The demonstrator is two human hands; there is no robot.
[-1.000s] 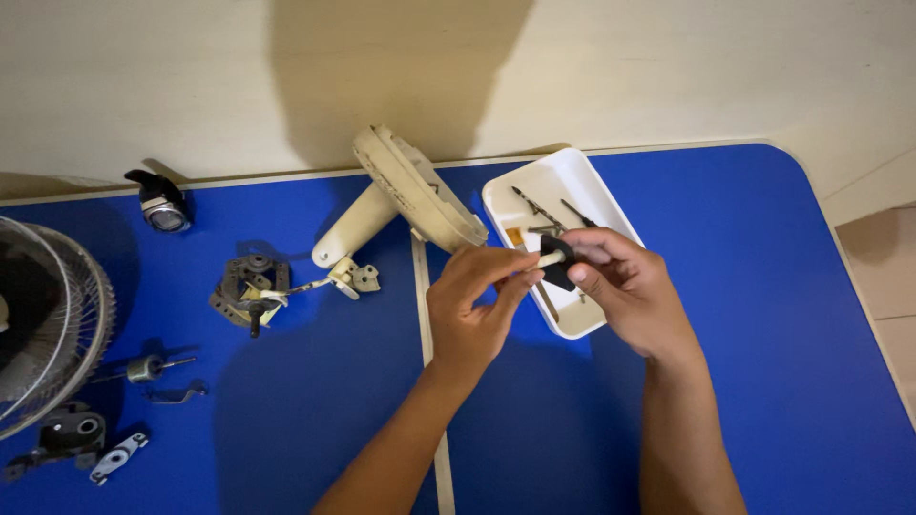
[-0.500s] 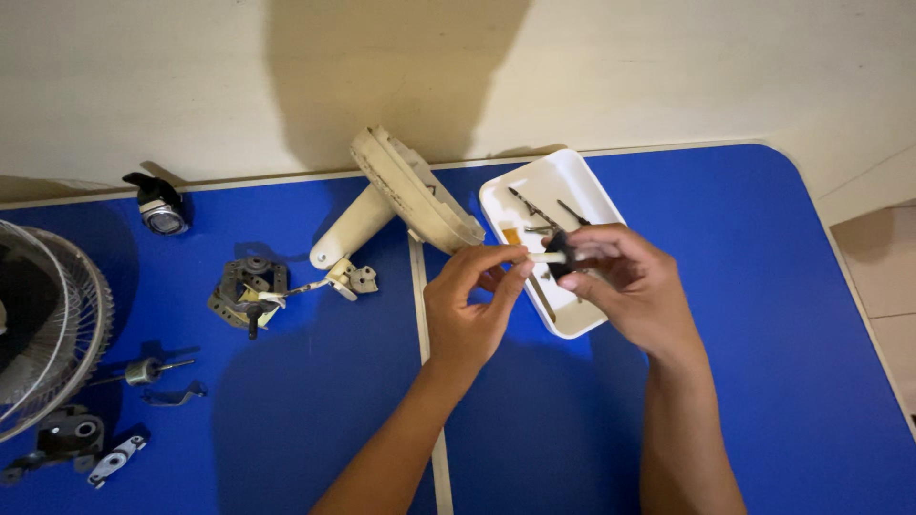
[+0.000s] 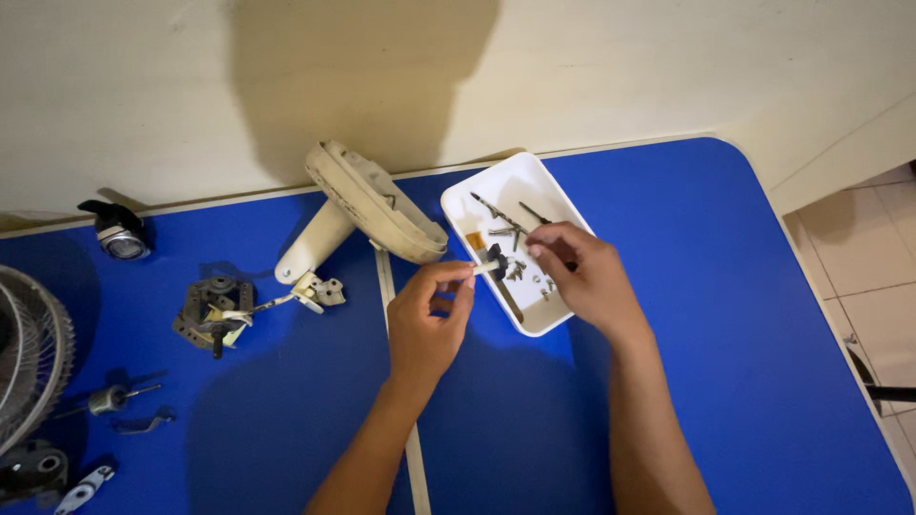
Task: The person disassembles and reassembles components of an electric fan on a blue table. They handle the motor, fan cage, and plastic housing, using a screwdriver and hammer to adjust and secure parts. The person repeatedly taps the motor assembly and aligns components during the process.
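With the left hand (image 3: 426, 319) pinching a small white-and-black part (image 3: 489, 264) over the white tray (image 3: 547, 319) at upper centre and the right hand (image 3: 584, 277) pinched beside it, a slip could drop it among the loose screws (image 3: 520, 271).

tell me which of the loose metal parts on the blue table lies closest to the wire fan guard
The small grey metal spindle with a thin shaft, lying just right of the round wire fan guard. The dark square motor block and the cream plastic fan housing sit farther right.
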